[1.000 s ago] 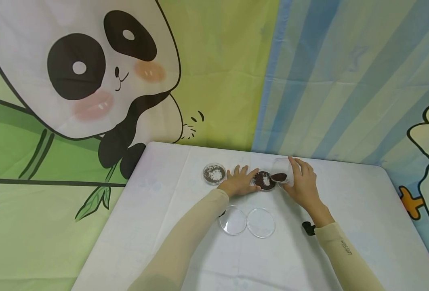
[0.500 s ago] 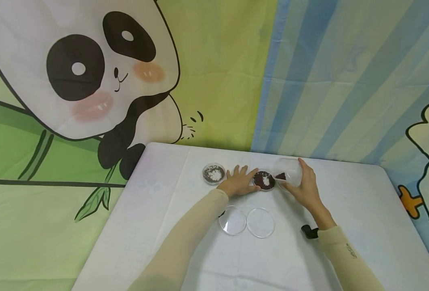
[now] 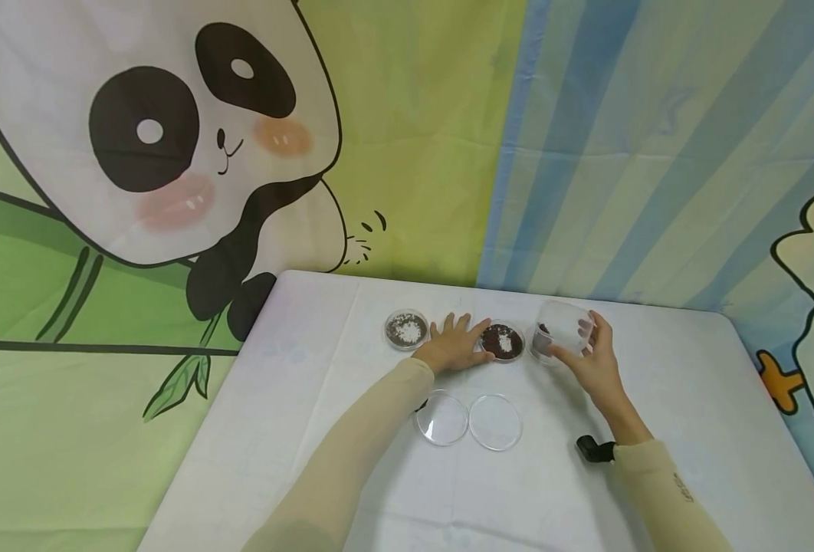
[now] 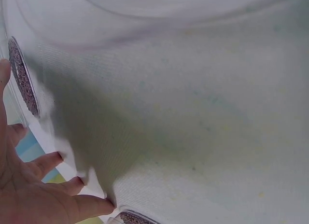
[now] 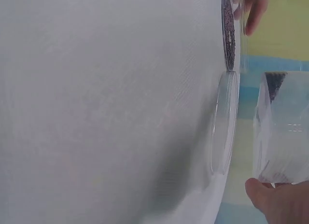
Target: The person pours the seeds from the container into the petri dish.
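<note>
My right hand [image 3: 596, 360] grips a clear plastic box [image 3: 566, 326] by its right side, with a small heap of dark soil in its left corner. In the right wrist view the box [image 5: 285, 127] hangs above the table, near a clear round dish [image 5: 225, 122]. My left hand [image 3: 451, 345] rests on the table with fingers spread. Its thumb and index finger lie at the edge of a petri dish [image 3: 495, 349] of dark soil with a white patch in the middle. Left of that hand stands another petri dish [image 3: 405, 331] of soil topped with white grains.
Two clear round lids or dishes, the left one [image 3: 441, 418] and the right one [image 3: 495, 423], lie side by side nearer the front. A white cloth covers the table [image 3: 324, 429]. A printed panda curtain [image 3: 407, 153] hangs behind it.
My right hand has moved the box right, away from the soil dish, and turned it more upright. The soil inside has shrunk back into the box's corner. My left hand has stayed put.
</note>
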`<state>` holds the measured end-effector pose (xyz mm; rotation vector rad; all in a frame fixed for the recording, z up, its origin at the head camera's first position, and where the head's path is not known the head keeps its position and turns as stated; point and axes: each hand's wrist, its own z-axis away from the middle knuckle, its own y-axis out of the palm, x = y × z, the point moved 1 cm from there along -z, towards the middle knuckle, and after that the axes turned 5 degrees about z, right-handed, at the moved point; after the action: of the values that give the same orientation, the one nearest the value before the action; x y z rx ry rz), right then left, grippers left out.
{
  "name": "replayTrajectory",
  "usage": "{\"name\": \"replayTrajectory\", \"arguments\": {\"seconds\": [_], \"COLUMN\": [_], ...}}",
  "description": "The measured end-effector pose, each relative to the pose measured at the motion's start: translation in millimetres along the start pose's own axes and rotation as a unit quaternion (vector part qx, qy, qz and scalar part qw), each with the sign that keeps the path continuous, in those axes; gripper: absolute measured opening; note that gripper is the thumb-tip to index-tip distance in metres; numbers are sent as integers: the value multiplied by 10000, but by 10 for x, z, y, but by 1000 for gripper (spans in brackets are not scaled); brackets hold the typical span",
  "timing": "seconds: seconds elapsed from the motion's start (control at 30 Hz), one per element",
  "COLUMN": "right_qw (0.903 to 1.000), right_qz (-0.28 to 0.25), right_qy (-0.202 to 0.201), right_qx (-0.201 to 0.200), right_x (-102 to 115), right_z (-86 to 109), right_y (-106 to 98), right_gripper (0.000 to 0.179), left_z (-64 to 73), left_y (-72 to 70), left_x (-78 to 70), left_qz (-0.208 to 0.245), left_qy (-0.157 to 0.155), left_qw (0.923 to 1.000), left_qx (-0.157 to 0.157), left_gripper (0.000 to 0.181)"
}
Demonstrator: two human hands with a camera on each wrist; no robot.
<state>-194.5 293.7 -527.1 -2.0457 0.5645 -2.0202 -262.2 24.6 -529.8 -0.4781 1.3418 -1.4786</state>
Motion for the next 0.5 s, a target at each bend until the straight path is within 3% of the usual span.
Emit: {"name": "replayTrajectory", "arguments": {"seconds": [0.17,0.5], "right_qw": [9978,9961], "right_qz": [-601,-848], "right_qy": [258,185], "right_qx": [143,153], "right_x": [-47,-133], "right_z": [50,148], "right_y": [-52,-156], "right_gripper": [107,102], "left_z": [-7,12], "left_y": [10,-2], "left_x": [8,10], "left_qz": [23,88], "left_qy": [10,15], "left_qw": [10000,10000], "left_qx": [-11,-18], "left_gripper": [77,76]}}
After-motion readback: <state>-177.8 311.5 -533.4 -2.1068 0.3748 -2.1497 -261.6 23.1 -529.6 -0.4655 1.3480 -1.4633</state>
